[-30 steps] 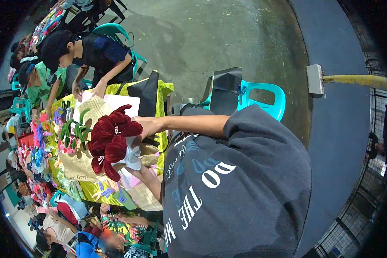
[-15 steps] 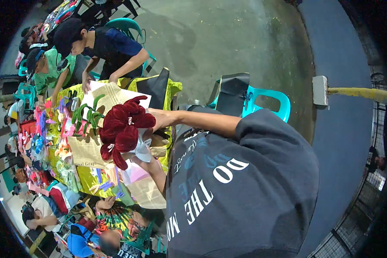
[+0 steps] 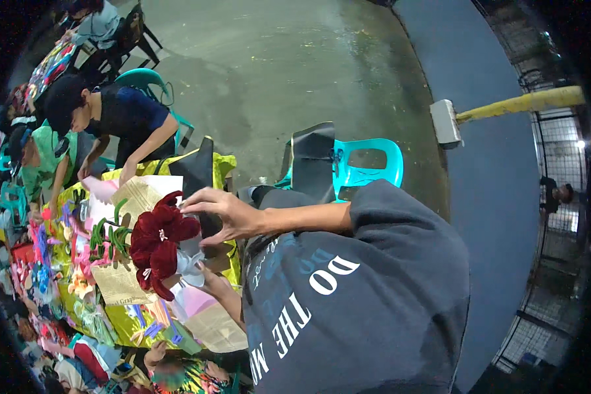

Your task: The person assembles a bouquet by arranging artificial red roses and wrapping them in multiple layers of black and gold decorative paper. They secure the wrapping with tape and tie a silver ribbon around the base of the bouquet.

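A bunch of dark red, fuzzy-petalled artificial flowers with small pale stamens sits over the near edge of the table. My left hand is closed around its base, where translucent whitish wrapping shows; the fingertips are partly hidden. Beside the petals is my right hand, its fingers and thumb spread with nothing gripped between them. Its fingertips are at the petals' edge, and I cannot tell whether they touch. Curled green fuzzy stems stick out beyond the flowers, over printed brown paper.
The table's yellow cover carries colourful craft pieces, ribbons and paper sheets. A person in dark clothes leans over its far corner, with a person in green alongside. A teal chair holding a black sheet stands beside me.
My right hand has come away from the flowers' side and its fingers have spread. My left hand keeps its hold at the base. The whole view has shifted.
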Motion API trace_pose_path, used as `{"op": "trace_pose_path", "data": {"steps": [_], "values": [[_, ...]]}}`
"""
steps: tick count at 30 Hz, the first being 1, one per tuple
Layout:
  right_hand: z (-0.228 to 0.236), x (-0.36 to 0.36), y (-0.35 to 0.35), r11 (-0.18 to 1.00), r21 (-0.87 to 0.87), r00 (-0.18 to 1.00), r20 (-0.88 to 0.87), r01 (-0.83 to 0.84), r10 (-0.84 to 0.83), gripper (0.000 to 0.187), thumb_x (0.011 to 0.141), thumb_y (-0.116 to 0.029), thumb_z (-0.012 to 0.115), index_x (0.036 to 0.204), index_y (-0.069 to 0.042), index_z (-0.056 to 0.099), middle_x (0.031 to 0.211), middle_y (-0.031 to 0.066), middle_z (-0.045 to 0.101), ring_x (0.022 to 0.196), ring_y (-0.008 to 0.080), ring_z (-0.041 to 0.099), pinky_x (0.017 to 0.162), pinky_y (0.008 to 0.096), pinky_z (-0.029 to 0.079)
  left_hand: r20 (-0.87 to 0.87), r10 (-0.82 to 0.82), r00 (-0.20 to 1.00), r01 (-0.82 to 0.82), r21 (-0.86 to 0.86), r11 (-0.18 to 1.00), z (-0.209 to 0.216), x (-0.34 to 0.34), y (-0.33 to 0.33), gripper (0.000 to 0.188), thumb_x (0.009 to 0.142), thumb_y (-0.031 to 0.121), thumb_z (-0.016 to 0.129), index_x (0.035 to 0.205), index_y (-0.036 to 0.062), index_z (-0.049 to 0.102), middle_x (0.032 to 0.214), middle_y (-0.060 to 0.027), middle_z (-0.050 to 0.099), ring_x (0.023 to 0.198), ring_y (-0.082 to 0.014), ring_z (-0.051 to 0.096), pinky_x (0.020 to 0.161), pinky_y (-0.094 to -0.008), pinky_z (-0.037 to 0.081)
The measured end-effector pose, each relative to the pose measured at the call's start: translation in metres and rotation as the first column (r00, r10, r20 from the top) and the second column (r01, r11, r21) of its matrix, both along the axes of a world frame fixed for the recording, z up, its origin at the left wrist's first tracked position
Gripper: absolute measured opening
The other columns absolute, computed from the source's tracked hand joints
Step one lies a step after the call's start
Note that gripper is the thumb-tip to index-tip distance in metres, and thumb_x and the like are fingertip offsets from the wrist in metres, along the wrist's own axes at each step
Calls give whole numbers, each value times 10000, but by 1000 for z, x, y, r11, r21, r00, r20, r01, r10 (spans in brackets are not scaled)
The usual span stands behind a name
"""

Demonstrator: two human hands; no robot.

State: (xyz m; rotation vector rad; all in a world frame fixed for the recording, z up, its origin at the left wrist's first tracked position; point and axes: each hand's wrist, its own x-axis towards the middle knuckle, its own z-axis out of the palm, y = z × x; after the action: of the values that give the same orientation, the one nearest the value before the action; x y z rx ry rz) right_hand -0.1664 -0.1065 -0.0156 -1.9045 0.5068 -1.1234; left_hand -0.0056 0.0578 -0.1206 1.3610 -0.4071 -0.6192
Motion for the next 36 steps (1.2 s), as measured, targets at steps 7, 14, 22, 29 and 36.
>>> {"op": "trace_pose_path", "data": {"steps": [7,14,22,29,36], "values": [[-12,17,9,864,503,999,22,-32,24,872,623,-257,871,1312,-1,401,1226,193,547,1165,286,545,983,396,455,115,-8,993,5,23,1000,11,-4,-4,638,876,201,706,1405,25,395,1374,-120,500,1151,-267,563,978,-408,482],[-49,34,18,796,589,989,45,-138,138,962,586,-301,909,1300,33,357,1177,195,562,1117,283,572,960,369,463,140,37,989,-47,64,997,17,-12,-5,477,915,244,647,1288,-28,530,1295,-122,557,1112,-256,584,916,-406,514],[-34,34,12,689,711,953,-92,-139,288,828,632,-212,870,1287,37,427,1143,157,627,1097,194,594,941,330,477,103,32,994,-47,147,988,-2,2,4,542,941,354,595,1340,3,486,1300,-123,559,1099,-267,591,933,-396,499],[-26,45,9,611,711,924,147,-347,354,551,622,-226,869,1096,-33,665,989,77,729,861,166,671,821,345,545,58,67,996,-72,86,994,18,3,6,554,951,386,546,1355,15,467,1320,-130,542,1138,-279,569,975,-412,467],[-38,45,6,592,633,862,286,-498,419,574,629,-59,858,1147,4,620,1029,69,703,939,129,620,855,341,511,-235,68,970,-81,-44,996,31,-5,-12,569,961,419,498,1370,26,448,1340,-136,525,1176,-292,546,1018,-428,436]]}}
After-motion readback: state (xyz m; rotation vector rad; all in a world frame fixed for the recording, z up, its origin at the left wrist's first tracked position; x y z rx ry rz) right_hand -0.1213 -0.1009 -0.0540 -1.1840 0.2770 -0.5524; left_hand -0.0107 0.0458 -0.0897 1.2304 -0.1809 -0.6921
